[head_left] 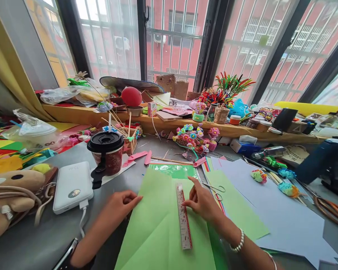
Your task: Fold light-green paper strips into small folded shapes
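A creased sheet of light green paper lies in front of me on the grey table. My left hand pinches its left edge between thumb and fingers. Lengthwise on the sheet rests a clear ruler with red markings. My right hand is over the paper just right of the ruler, index finger stretched forward and other fingers curled. Its thumb tip is at the ruler's right edge; whether it presses there I cannot tell. Scissors lie beyond that hand, partly on another green sheet.
White sheets spread at right, with crumpled paper flowers on them. At left stand a lidded cup, a white power bank with its cable, and a plush bear. Craft supplies crowd the window ledge.
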The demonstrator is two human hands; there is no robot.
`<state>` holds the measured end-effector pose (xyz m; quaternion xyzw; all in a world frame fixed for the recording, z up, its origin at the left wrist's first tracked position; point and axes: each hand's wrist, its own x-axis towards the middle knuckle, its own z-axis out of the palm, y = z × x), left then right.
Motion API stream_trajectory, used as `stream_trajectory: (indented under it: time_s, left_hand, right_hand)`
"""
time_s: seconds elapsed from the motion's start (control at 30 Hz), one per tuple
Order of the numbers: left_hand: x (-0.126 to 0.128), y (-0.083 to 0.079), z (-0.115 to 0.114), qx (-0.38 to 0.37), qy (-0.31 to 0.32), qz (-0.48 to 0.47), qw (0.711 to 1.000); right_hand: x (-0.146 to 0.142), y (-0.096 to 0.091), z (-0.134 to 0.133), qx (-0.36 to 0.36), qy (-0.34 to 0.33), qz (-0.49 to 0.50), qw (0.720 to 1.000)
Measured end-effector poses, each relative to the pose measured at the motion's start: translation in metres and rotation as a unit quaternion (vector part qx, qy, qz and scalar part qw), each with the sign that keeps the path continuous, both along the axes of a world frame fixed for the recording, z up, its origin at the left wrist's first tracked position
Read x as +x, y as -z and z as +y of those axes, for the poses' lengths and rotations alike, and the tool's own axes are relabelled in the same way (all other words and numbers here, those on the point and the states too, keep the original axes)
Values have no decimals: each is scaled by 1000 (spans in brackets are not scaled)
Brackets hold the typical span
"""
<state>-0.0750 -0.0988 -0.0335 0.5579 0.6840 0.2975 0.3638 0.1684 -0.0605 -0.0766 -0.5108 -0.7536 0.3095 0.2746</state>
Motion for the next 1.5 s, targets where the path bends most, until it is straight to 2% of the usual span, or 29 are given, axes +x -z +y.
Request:
stream_trajectory:
  time_s: [0.03, 0.1, 0.17, 0.23, 0.47, 0.77, 1.13, 1.5]
  left_hand:
    - [1, -1, 0, 1, 3, 5, 1000]
    - [3, -2, 0, 4, 9, 14, 1000]
    - [4, -2, 0, 4, 11, 17, 1000]
    - [4, -1, 0, 2, 11, 20, 1000]
    - [4, -3, 0, 16, 22, 53, 998]
    - [5, -15, 4, 60, 57, 170, 982]
    - [7, -23, 4, 69, 57, 162, 983]
    - [8, -23, 4, 68, 63, 165, 982]
  right_hand:
    - [2, 1, -5, 62, -1, -42, 997]
    - [4, -1, -11, 124, -69, -119, 983]
    - [3, -5, -14, 116, -133, -174, 969]
    - [1, -9, -15, 94, -157, -202, 962]
    - [-12, -10, -22, 95, -150, -210, 961]
    - [-13, -10, -22, 84, -155, -204, 963]
    - [-18, -9, -22, 93, -155, -205, 962]
    - [-18, -4, -24, 112, -147, -210, 960]
